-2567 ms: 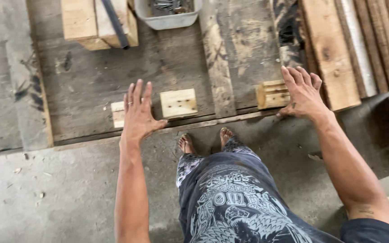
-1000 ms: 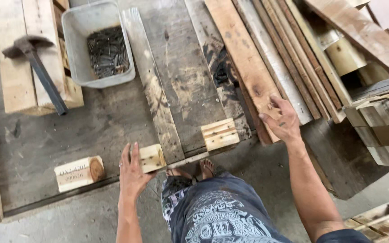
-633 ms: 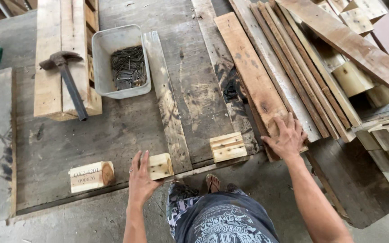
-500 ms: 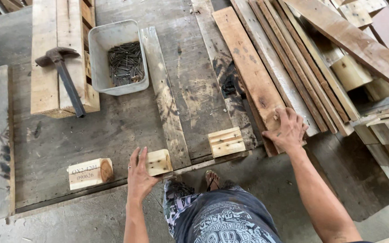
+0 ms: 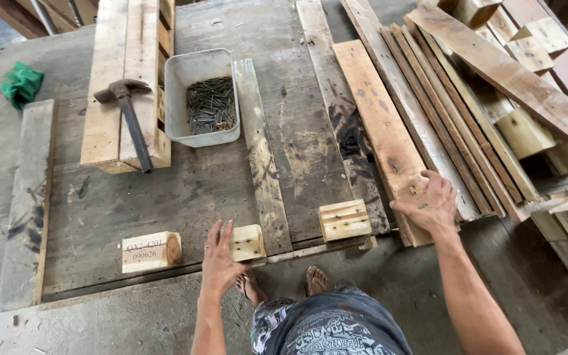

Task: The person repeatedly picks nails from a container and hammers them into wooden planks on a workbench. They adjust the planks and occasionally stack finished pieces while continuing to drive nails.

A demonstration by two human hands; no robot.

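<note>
One marking only: a dark stamped label, two short lines, on the pale top face of the small rectangular light-wood block [image 5: 151, 252] with a round brown knot at its right end. The block lies flat at the near edge of the grey weathered wooden platform [image 5: 119, 197], left of the left hand [image 5: 221, 263] and apart from it. The grey rectangular plastic tub [image 5: 200, 98] of dark nails, further back on the platform, has plain walls. No packages, signs or screens visible.
</note>
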